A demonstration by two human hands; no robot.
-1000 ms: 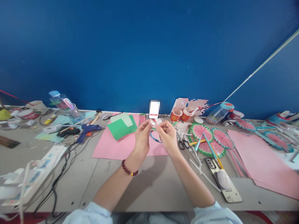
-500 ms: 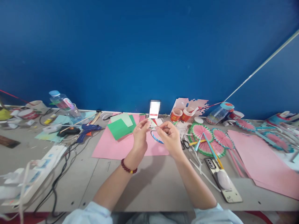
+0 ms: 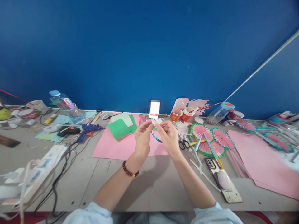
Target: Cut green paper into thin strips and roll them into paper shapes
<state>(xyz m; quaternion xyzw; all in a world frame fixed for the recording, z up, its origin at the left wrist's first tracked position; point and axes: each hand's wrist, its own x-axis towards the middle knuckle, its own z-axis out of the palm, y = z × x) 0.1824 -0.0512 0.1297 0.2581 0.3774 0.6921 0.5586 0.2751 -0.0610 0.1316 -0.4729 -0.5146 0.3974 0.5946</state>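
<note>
Item held: white slip (image 3: 154, 122), small, probably paper or tape, raised above the far middle of the table (image 3: 149, 186).

- My left hand (image 3: 142, 138): thumb and forefinger pinched shut on the left end of the slip; bead bracelet (image 3: 129, 171) on the wrist.
- My right hand (image 3: 170, 138): fingertips closed on the slip's right end, the two hands almost touching.
- Blue ring (image 3: 156, 137): showing in the gap below my hands. I cannot tell whether it hangs from my fingers or lies on the sheet.
- Pink sheet (image 3: 112, 146): flat beneath my hands, whole, with green paper (image 3: 120, 128) on its far left corner.
- Upright phone (image 3: 154, 109): just beyond my fingers, against the wall.
- Scissors (image 3: 183, 143): just right of my right hand, lying untouched.
- Paper fans (image 3: 203, 137): right of the scissors, pleated and fully made up, several overlapping.
- Large pink sheet (image 3: 263, 161): far right, uncut.
- Glue gun (image 3: 87, 129): left of the green paper, lying down.

Progress, as I judge it: several fans are finished. The piece in hand is at an early stage, since the slip is only being worked between my fingertips and is fixed to nothing. The pink sheets remain unfolded.
</note>
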